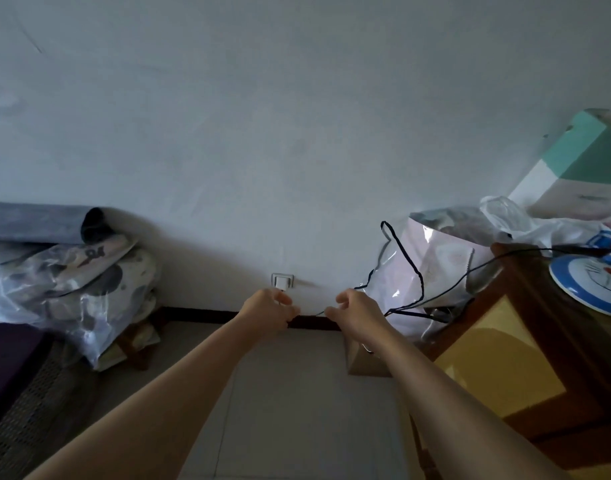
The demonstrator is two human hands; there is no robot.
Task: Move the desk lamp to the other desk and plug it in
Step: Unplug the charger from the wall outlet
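**Both hands on the cord, just below the wall socket**

Two bare forearms reach up from the bottom edge over a pale tiled floor (290, 393). At centre frame the left hand (267, 311) is curled, fingertips pressed together on the thin dark cord (446, 291); just beside it the right hand (357, 315) pinches the same cord between thumb and forefinger. From the right hand the cord runs up and right, sagging past a glossy, crinkled clear plastic bag (425, 271) edged in dark piping, to the desk lamp (595, 278) at the right edge. The lamp's base is a smooth round disc, white with a blue rim and a cartoon cat face, and stands on a glassy yellow tabletop (487, 368) framed in dark wood. Just above the left hand's knuckles, a small square white socket (282, 281) sits low on the matte whitish wall (297, 150), a white block in it; whether the hand touches it cannot be told.
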